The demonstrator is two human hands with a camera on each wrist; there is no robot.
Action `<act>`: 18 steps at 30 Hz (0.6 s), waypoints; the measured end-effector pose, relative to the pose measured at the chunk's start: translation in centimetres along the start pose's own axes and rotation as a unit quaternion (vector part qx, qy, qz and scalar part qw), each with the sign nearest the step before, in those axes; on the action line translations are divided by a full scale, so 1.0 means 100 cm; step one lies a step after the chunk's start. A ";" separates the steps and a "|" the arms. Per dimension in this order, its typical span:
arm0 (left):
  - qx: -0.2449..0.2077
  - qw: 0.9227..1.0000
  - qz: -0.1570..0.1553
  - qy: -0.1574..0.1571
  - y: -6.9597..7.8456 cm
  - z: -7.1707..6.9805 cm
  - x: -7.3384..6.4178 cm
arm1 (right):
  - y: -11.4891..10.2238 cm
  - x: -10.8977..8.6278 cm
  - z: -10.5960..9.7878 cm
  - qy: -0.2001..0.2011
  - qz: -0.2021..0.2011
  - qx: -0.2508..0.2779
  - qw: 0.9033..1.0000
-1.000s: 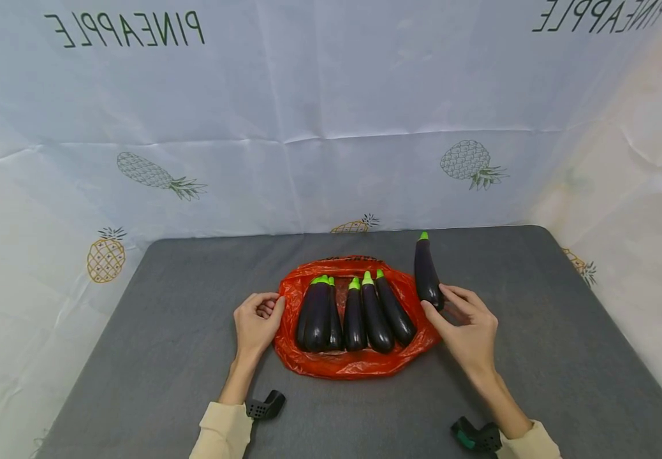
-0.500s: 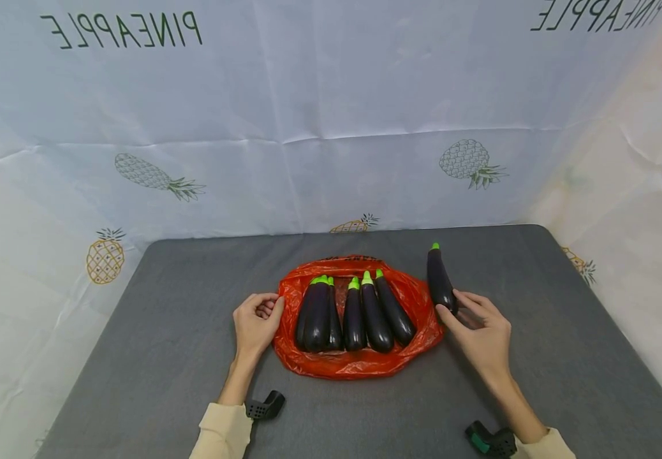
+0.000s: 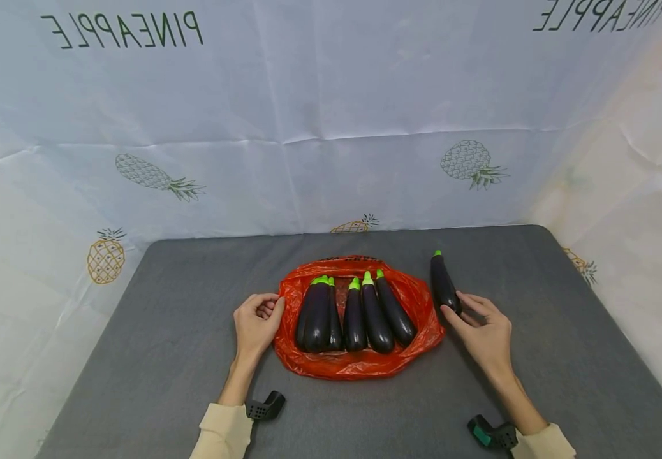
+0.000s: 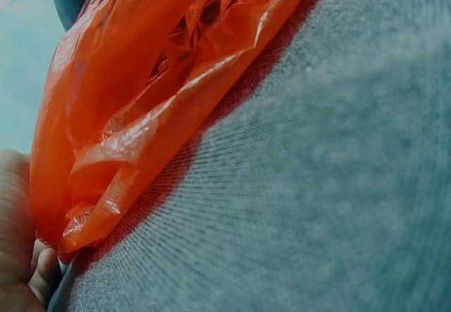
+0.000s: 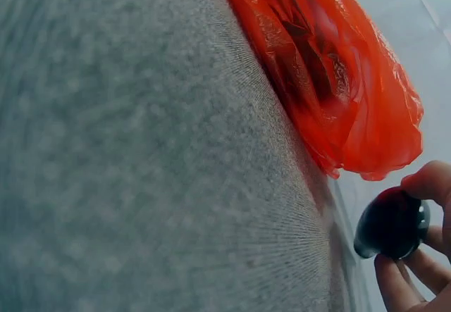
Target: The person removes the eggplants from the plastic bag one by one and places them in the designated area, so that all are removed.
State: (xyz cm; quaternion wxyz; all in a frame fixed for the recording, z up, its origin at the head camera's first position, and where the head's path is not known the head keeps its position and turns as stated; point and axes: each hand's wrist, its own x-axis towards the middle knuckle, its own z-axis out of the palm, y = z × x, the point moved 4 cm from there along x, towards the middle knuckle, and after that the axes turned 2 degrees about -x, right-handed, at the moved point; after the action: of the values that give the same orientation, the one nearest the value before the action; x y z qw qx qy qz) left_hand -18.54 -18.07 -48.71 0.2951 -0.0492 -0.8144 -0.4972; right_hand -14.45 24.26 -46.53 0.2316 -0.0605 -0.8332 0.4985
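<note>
My right hand [image 3: 483, 331] grips an eggplant [image 3: 443, 280] by its rounded dark end, just right of the red plastic bag [image 3: 342, 366]. The green stem end of that eggplant points to the far side of the table. In the right wrist view, thumb and fingers close around the eggplant [image 5: 392, 224] beside the bag [image 5: 380, 129]. At the bag's left rim, my left hand [image 3: 257, 322] pinches the edge with curled fingers. The left wrist view shows the bag's crumpled edge [image 4: 106, 206] meeting the thumb. Several eggplants [image 3: 354, 319] lie side by side in the spread bag, stems away from me.
A grey cloth [image 3: 176, 357] covers the table. Behind it hangs a pale sheet [image 3: 308, 95] printed with pineapples, which also drops along both sides. Each wrist wears a black camera mount [image 3: 266, 405].
My right hand has carried the eggplant a short way right and toward me, off the bag's right edge. The left hand and the eggplants in the bag have stayed in place.
</note>
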 end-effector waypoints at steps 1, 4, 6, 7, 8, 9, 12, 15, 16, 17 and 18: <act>0.000 1.000 0.000 0.000 0.000 0.000 0.000 | 0.001 0.000 0.000 -0.002 0.002 -0.002 1.000; 0.001 1.000 0.001 -0.001 0.000 0.000 0.000 | 0.003 0.001 0.001 -0.010 0.002 -0.005 1.000; 0.003 1.000 0.002 -0.001 0.000 0.001 0.000 | 0.005 0.001 0.002 -0.014 0.002 -0.008 1.000; 0.003 1.000 0.003 -0.001 0.000 0.001 0.000 | 0.005 0.001 0.002 -0.015 0.001 -0.009 1.000; 0.003 1.000 0.003 -0.001 0.000 0.001 0.000 | 0.006 0.002 0.002 -0.016 0.001 -0.011 1.000; 0.002 1.000 0.003 -0.001 0.000 0.001 0.000 | 0.006 0.002 0.002 -0.017 0.001 -0.015 1.000; -0.001 1.000 0.004 -0.002 0.000 0.001 0.000 | 0.008 0.002 0.003 -0.018 0.002 -0.024 1.000; -0.004 1.000 0.006 -0.002 0.000 0.001 0.000 | 0.010 0.002 0.004 -0.019 0.005 -0.031 0.999; -0.005 1.000 0.006 -0.001 0.000 0.001 0.000 | 0.010 0.002 0.004 -0.020 0.006 -0.032 0.999; -0.006 1.000 0.006 -0.001 -0.001 0.001 0.000 | 0.011 0.002 0.004 -0.020 0.008 -0.031 0.999; -0.007 1.000 0.006 0.000 -0.001 0.001 0.000 | 0.011 0.002 0.004 -0.021 0.010 -0.030 0.999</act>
State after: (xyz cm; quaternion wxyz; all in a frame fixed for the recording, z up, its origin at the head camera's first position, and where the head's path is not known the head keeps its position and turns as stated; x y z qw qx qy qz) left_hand -18.56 -18.04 -48.78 0.2976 -0.0563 -0.8107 -0.5010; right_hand -14.94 24.55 -47.56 0.2074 -0.0648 -0.8516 0.4770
